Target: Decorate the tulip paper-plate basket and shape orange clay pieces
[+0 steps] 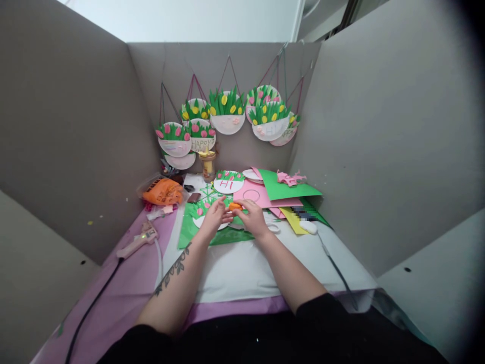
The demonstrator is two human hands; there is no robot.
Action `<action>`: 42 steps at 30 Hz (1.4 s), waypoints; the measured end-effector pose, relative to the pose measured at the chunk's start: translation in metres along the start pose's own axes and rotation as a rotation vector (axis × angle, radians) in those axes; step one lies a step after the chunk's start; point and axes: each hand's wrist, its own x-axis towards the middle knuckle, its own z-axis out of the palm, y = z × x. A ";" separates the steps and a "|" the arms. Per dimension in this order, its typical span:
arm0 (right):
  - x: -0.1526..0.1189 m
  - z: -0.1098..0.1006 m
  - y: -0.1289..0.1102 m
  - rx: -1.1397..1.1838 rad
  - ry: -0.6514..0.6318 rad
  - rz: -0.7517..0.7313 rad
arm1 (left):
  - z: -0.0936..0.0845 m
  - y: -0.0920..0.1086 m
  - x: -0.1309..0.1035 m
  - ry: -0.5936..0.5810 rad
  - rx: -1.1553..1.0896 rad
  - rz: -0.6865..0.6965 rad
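Observation:
A small smooth orange lump point(235, 206) is held between the thumb and fingers of my right hand point(253, 218). Close beside it on the left, my left hand point(215, 216) has its fingers stretched out, their tips near the lump and by my right thumb. I cannot tell whether they touch the lump. Under both hands lies a paper-plate basket point(212, 222) with green paper grass and pink flowers, partly hidden, on a green sheet point(189, 235). Scissors point(272, 227) show partly behind my right wrist.
A pink glue gun point(138, 244) with a black cord lies left, below an orange bag point(163, 192). A jar point(207, 167) and a "Hi" plate point(228, 185) stand behind. Green paper point(290, 186), pink sheets point(246, 194) and a white corded device point(308, 226) lie right. Grey panels enclose the table.

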 end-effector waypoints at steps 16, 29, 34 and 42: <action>0.001 -0.001 -0.003 0.095 -0.023 0.039 | -0.007 0.003 0.002 -0.079 0.114 0.156; -0.001 0.002 0.005 0.171 -0.115 0.052 | -0.013 0.001 0.006 -0.041 0.183 0.214; 0.001 -0.002 0.000 0.038 -0.046 0.026 | -0.008 0.005 0.000 -0.046 0.167 0.116; -0.001 0.000 0.002 0.125 -0.092 -0.002 | -0.012 0.004 0.004 -0.028 0.204 0.170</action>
